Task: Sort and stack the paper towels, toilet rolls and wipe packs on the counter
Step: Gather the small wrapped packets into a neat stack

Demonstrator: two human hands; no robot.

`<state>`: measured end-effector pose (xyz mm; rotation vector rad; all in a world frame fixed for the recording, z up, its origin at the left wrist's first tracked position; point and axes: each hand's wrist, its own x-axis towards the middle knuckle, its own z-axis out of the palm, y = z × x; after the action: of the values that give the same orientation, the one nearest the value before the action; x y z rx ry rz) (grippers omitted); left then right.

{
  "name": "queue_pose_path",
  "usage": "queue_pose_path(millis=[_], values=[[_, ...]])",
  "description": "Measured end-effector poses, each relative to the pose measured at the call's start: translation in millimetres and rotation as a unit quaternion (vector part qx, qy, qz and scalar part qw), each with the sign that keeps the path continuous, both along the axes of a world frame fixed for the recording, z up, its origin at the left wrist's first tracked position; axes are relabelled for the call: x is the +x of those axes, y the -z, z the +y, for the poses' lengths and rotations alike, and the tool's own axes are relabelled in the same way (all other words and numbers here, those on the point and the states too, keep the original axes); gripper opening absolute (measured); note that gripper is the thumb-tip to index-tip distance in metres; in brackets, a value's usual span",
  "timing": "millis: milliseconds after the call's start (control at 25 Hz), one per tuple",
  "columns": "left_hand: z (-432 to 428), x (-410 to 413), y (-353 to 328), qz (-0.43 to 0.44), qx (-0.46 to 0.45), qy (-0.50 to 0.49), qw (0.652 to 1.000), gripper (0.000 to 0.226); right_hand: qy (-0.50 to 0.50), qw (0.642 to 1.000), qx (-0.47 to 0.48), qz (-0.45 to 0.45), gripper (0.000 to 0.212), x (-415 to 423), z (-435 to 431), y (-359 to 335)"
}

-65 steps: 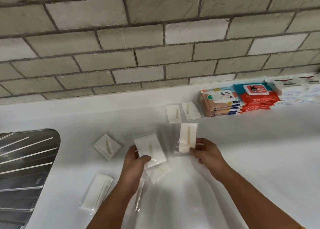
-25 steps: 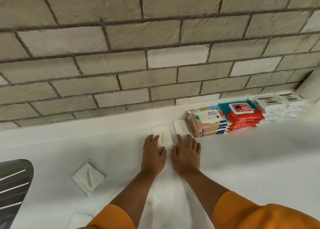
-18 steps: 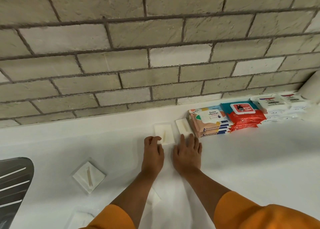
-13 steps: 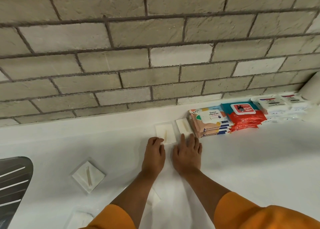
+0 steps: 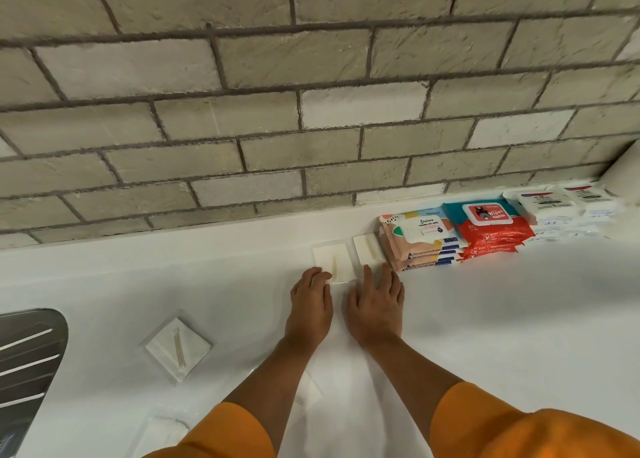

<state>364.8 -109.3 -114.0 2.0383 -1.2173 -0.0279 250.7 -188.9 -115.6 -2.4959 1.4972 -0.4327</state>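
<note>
Two small clear-wrapped napkin packets lie side by side near the back wall, the left packet (image 5: 331, 258) and the right packet (image 5: 367, 249). My left hand (image 5: 311, 301) lies palm down with curled fingertips touching the left packet's near edge. My right hand (image 5: 375, 301) lies flat, its straight fingers reaching the right packet's near edge. To the right stand a peach wipe pack stack (image 5: 419, 243), a red wipe pack stack (image 5: 491, 229) and white wipe packs (image 5: 561, 204). Another napkin packet (image 5: 178, 345) lies tilted at the left.
A steel sink drainer (image 5: 27, 357) fills the left edge. The brick wall (image 5: 311, 111) rises behind the white counter (image 5: 519, 319). More clear packets (image 5: 166, 430) lie near my left sleeve. A white roll (image 5: 625, 170) shows at the far right.
Both hands carried packets back to the wall and laid them on the two there. Over the last second my left hand drew back a little and its fingers curled.
</note>
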Motion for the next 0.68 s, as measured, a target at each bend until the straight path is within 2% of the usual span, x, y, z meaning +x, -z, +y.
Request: queue_pose_path(millis=[200,520,680], values=[[1.1,0.7,-1.6,0.041,-0.014,-0.018,0.999,0.026,0.002,0.999,-0.021,-0.035,0.044,-3.2,0.8,0.9],[1.9,3.4,0.3,0.044,-0.002,0.019,0.999,0.03,0.001,0.997,-0.018,-0.072,0.043,-4.8,3.3,-1.1],[6.9,3.5,-8.7,0.094,-0.01,0.001,0.995,0.031,-0.001,0.992,0.009,-0.128,0.046,-11.5,6.7,-4.3]])
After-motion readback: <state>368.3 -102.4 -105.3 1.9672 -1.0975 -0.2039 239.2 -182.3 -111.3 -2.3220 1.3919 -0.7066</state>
